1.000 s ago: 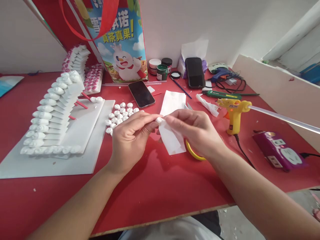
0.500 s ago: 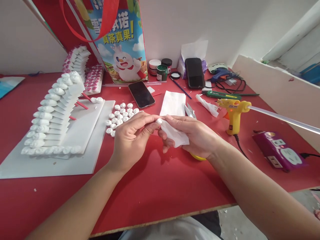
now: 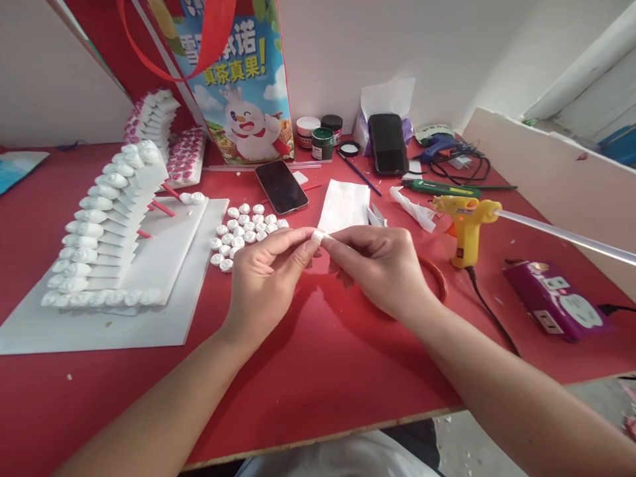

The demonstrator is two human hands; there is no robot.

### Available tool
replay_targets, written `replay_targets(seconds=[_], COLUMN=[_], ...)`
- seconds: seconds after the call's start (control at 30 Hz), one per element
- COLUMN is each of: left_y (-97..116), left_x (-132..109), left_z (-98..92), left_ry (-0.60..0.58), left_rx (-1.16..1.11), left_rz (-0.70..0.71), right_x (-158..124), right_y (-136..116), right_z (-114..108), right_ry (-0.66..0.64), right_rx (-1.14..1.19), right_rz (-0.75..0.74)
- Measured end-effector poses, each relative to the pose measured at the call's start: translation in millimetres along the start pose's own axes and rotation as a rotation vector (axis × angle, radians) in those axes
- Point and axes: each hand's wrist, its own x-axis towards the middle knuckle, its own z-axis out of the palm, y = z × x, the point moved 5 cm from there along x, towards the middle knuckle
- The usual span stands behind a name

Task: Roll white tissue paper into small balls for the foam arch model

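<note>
Between the fingertips of both hands is a small rolled white paper rose (image 3: 318, 236). My left hand (image 3: 263, 278) pinches it from the left with thumb and forefinger. From the right, my right hand (image 3: 385, 268) pinches it too, its other fingers curled beneath. Just beyond the hands, several finished white paper roses (image 3: 238, 233) lie in a cluster. A stack of white paper strips (image 3: 344, 202) lies behind the fingertips. Scissor blades (image 3: 377, 216) show beside the stack, partly hidden by my right hand, and an orange-red loop (image 3: 441, 281) shows beyond that hand.
A stepped white structure lined with roses (image 3: 99, 225) stands on white boards (image 3: 163, 331) at left. On the right are a yellow glue gun (image 3: 466, 228) with a glue stick and a purple power strip (image 3: 561, 298). Phones (image 3: 281, 187), paint jars (image 3: 322, 144) and a printed bag (image 3: 243, 99) stand behind.
The loose paper tail that hung over my right fingers is now wound up or hidden. My right hand has turned and closed to a pinch at the rose.
</note>
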Motion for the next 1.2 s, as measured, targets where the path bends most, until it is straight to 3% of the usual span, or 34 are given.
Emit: replay_targets(seconds=[0.07,0.17,0.43,0.5,0.67,0.77,0.83,0.9,1.07,1.2], left_y=[6,17,31,31,17,16,19,21,10,4], left_x=[-1,-3,-14,-12,2,3,1,-1,1,4], left_z=[2.1,1.6,2.3,2.6,0.0,0.8,0.5,-0.8,-7.2,-8.2], left_ry=[0.006,0.042,0.156,0.105,-0.111,-0.155,-0.114,-0.053,0.018,-0.015], left_rx=[0.035,0.151,0.43,0.395,0.071,0.081,0.166,0.238,0.215,0.148], left_rz=[0.036,0.175,0.615,0.585,0.205,0.213,0.288,0.33,0.181,0.095], right_x=[-4,-9,-12,-11,-7,-7,-5,-2,5,6], right_y=[-4,-11,-17,-17,-16,-15,-14,-9,10,15], right_z=[-1,3,1,-3,-6,-4,-3,-2,3,3], right_ry=[0.073,0.069,0.058,0.05,-0.034,-0.035,-0.018,-0.053,-0.3,-0.368], right_rx=[-0.1,-0.142,-0.106,-0.122,-0.186,-0.202,-0.144,0.002,0.557,0.711], right_rz=[-0.084,-0.19,-0.256,-0.278,-0.344,-0.365,-0.303,-0.147,0.402,0.5])
